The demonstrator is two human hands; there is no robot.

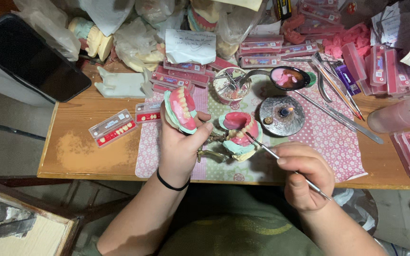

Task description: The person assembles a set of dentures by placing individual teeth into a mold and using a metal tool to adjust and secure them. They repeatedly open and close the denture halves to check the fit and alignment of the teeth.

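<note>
We noted our left hand (180,142) pinching a pink denture (181,110) above the bench (72,147), right hand (304,175) gripping a thin metal tool (281,161) touching the lower denture model (238,135).

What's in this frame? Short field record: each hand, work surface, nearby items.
left hand: holds upper denture model, pink wax with teeth, raised off the mat
right hand: fingers pinch thin metal instrument, tip at lower denture model
surface: wooden table with pink patterned mat
nearby: small lit burner; tooth card; dark tablet
</note>
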